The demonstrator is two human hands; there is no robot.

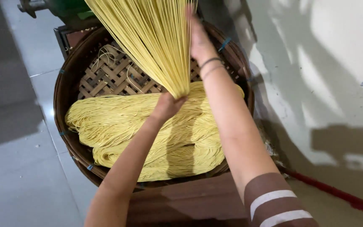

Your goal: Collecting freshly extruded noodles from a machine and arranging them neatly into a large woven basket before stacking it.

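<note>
Left hand (167, 105) grip closed round noodle strands (148, 38), right hand (198, 42) open against them.

noodles (148, 38) – matt yellow strands | basket (110, 75) – woven bamboo, rough | floor (17, 168) – glossy tile

Your left hand (167, 105) grips the hanging sheet of thin yellow noodle strands (148, 38) above the round woven bamboo basket (70, 84); your right hand (198, 40) lies behind it, folded yellow noodle bundles (118, 126) inside.

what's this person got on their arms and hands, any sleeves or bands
Both hands are bare, no gloves. The right hand has two thin bands at the wrist, one dark and one paler. The right upper arm shows a brown sleeve with two white stripes. The left hand and forearm show nothing worn.
</note>
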